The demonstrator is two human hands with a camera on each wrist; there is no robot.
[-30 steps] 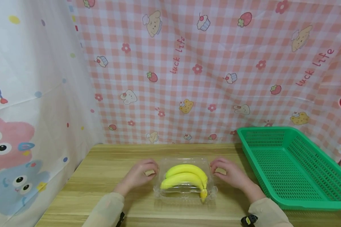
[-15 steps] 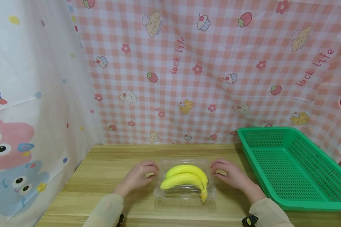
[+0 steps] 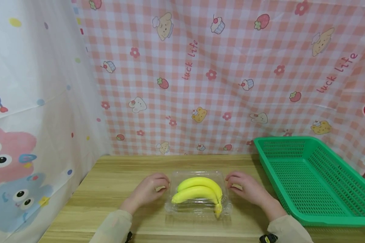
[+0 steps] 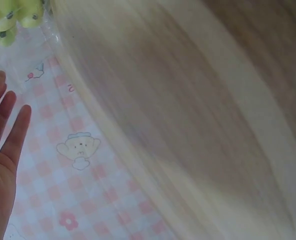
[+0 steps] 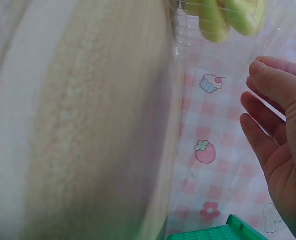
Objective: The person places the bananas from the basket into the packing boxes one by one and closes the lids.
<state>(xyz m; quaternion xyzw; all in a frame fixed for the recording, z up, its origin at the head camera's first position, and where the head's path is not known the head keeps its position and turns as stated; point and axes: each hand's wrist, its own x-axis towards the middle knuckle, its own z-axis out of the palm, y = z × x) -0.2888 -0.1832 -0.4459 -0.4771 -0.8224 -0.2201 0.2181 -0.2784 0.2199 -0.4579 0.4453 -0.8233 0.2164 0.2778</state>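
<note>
A clear plastic clamshell box (image 3: 197,212) sits at the middle of the wooden table with a bunch of yellow bananas (image 3: 197,192) in it. The stem end points toward the front right corner. At the box's left side, my left hand (image 3: 150,189) pinches the edge between thumb and fingers. My right hand (image 3: 244,186) does the same at the right edge. In the right wrist view, thumb and forefinger meet at the plastic, while the other fingers spread loosely. Only part of the left hand shows in the left wrist view; its fingertips are partly cut off.
A green perforated plastic basket (image 3: 317,189) stands on the right, beyond my right forearm. The wooden table (image 3: 109,179) ends at a pink checked cloth (image 3: 182,101) behind. A white patterned cloth (image 3: 57,118) hangs on the left.
The top of the clear box has settled slightly lower, and its front edge looks flatter than a second ago. Both hands stay at its sides, almost still.
</note>
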